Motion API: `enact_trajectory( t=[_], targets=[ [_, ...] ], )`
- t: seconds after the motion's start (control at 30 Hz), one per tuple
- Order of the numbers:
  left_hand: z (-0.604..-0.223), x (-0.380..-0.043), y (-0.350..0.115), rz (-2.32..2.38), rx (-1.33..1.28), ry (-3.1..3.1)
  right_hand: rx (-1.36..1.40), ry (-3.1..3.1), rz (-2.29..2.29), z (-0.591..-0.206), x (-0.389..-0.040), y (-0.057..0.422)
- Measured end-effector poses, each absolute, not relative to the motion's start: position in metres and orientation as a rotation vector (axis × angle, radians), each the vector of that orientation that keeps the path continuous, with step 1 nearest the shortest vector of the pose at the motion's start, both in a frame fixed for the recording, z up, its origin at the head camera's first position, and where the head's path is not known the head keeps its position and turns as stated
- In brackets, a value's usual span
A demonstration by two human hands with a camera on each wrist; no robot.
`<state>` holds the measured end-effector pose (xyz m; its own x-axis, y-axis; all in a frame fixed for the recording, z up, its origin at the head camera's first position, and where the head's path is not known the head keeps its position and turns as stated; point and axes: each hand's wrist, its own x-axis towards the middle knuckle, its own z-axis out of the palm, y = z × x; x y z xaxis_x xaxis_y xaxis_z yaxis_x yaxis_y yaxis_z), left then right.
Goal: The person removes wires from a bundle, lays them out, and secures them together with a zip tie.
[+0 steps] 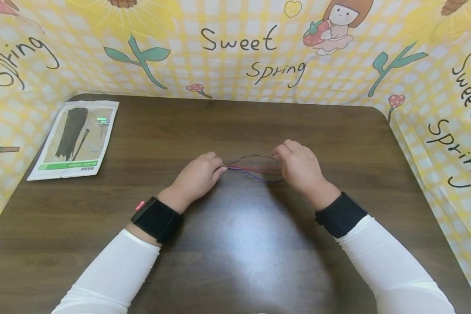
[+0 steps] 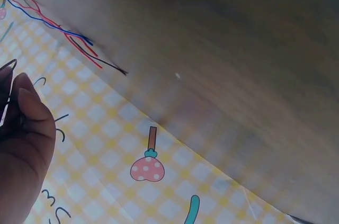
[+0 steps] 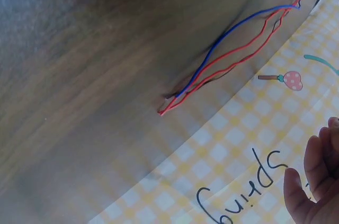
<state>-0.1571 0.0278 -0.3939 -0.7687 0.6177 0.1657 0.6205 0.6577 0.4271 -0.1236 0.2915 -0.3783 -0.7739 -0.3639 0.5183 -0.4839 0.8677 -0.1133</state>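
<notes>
In the head view my left hand (image 1: 199, 176) pinches the left end of a thin black cable tie (image 1: 255, 155). It arcs across to my right hand (image 1: 301, 168), whose fingertips grip its other end. Several red, blue and black wires (image 1: 259, 169) lie stretched between the hands, both their ends covered there. From the left wrist, part of the left hand (image 2: 33, 134) appears at the edge with a small black loop in its fingers. The right wrist view shows the whole bundle with its blue wire (image 3: 218, 39) bowed outward; the right hand (image 3: 318, 181) is partly cut off.
A white packet (image 1: 78, 139) with a picture of black ties lies at the table's far left. The brown wooden table (image 1: 220, 270) is bordered behind and at the sides by a yellow checked cloth (image 1: 235, 69).
</notes>
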Motion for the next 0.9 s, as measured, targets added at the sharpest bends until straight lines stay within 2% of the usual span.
enact_trajectory(
  t=[0.67,0.9],
  targets=[
    [-0.389,-0.157,0.013,-0.730,-1.034,-2.846,0.478,-2.589,0.355,-0.372,-0.131,0.312],
    [-0.389,-0.156,0.011,-0.784,-1.131,-2.836,0.463,-2.590,0.360,-0.373,-0.132,0.315]
  ],
)
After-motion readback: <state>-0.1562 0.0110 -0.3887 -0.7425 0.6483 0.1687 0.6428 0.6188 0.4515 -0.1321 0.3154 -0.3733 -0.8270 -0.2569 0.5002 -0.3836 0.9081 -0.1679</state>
